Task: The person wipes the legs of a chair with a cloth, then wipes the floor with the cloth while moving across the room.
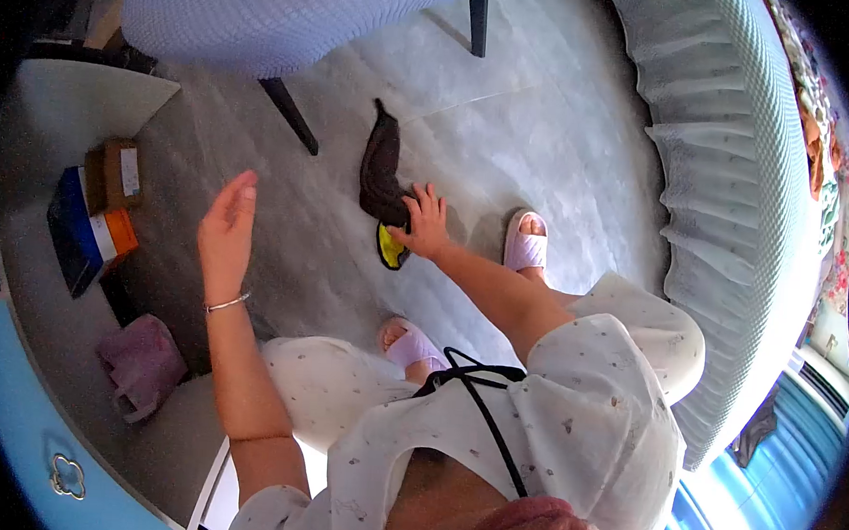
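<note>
Plainly, the item in hand was a dark brown cloth piece (pixel 381 174), which lay lengthwise on the grey floor (pixel 509 116) ahead of the person's slippers (pixel 525 240). At its near end was a yellow section (pixel 390 248) with a dark edge. Viewed from where I stood, the cloth was narrow at its far tip and bent along its length.

The right hand (pixel 423 224) was at the near end, beside the join between brown and yellow. Its fingers were spread, with the fingertips at the brown edge and the thumb towards the yellow; whether the thumb pinched any fabric, I could not tell. The left hand (pixel 227 228) was well apart from the cloth, raised, with the fingers straight and close together. A thin bracelet (pixel 228 303) circled the left wrist.

The person leaned forward in a white printed garment (pixel 599 418), a black cord (pixel 484 372) tied at the front.

Surroundings were noted as follows. Beyond the cloth stood a seat under a lavender cover (pixel 265 17), on dark legs (pixel 289 116). Along the right side hung a ruffled white bed skirt (pixel 695 174). To the left were a brown box (pixel 122 172), a blue box (pixel 73 227) and a pink bag (pixel 143 365), near a light blue drawer front (pixel 28 417).
</note>
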`<control>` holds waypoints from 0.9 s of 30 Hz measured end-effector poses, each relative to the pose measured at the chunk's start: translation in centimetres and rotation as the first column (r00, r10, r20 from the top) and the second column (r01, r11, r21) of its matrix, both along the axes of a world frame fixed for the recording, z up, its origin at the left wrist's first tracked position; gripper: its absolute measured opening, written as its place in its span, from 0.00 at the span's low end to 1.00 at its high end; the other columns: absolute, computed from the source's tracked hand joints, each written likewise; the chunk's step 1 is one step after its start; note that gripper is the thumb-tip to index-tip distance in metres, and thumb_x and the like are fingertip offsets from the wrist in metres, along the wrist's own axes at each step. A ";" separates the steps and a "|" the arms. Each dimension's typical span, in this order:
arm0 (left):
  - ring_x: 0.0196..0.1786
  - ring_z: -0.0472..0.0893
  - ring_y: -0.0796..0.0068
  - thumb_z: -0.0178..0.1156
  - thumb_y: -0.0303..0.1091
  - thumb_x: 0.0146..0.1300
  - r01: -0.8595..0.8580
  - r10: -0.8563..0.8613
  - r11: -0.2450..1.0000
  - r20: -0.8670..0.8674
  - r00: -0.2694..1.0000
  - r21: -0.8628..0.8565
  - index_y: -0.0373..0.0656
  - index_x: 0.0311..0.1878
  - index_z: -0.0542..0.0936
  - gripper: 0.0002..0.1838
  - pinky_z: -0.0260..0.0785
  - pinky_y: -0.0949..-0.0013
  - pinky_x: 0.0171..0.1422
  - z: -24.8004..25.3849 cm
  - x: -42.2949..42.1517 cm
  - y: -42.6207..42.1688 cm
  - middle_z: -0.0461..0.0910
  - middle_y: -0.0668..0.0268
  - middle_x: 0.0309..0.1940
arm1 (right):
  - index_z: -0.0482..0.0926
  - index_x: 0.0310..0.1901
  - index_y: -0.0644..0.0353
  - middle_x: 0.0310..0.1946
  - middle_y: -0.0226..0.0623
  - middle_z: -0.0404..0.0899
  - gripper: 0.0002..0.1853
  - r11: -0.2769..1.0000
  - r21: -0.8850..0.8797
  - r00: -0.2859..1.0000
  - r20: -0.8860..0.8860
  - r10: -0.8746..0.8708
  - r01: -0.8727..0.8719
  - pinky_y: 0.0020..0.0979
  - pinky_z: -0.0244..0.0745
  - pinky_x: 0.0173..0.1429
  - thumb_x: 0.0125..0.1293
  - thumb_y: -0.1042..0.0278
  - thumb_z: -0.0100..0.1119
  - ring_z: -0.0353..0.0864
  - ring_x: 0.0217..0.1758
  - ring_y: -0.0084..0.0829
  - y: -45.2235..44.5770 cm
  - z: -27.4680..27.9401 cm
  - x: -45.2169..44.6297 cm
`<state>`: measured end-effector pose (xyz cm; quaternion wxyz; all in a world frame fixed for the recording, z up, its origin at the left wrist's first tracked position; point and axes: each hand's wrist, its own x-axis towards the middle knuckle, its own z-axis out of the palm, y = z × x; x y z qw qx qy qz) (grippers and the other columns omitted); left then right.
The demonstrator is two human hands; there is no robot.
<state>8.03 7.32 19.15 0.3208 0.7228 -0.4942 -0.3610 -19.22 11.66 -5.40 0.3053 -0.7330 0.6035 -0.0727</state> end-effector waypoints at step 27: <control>0.52 0.79 0.65 0.54 0.40 0.65 0.020 -0.019 1.000 0.156 0.988 -0.003 0.41 0.54 0.76 0.18 0.69 0.68 0.53 1.8 0.0 -0.5 0.80 0.57 0.48 | 0.66 0.61 0.59 0.54 0.54 0.71 0.37 0.791 0.502 0.935 0.129 0.330 -0.349 0.39 0.66 0.59 0.52 0.49 0.63 0.71 0.56 0.48 -1.5 1.7 4.4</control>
